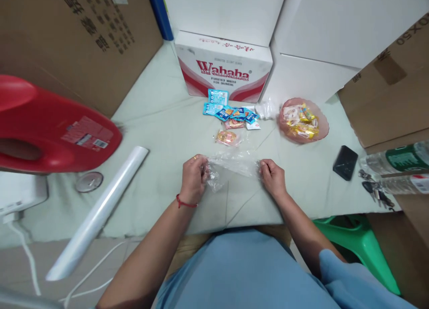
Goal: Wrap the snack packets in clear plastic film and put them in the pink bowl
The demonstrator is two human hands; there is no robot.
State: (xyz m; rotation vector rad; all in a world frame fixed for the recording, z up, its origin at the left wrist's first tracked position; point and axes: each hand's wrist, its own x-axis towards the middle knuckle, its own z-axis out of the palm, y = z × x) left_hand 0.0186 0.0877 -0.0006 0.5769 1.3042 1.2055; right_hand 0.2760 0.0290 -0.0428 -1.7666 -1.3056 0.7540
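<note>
- Our left hand (pixel 194 178): fingers pinched on clear plastic (pixel 238 164), 9 o'clock end
- Right hand (pixel 274 177): likewise, 3 o'clock end
- We can't trace its crumpled edges

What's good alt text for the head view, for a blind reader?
A person's left hand and right hand hold crumpled clear plastic over a pale table. Beyond lie small packets, a pink bowl of wrapped items and a Wahaha box.
</note>
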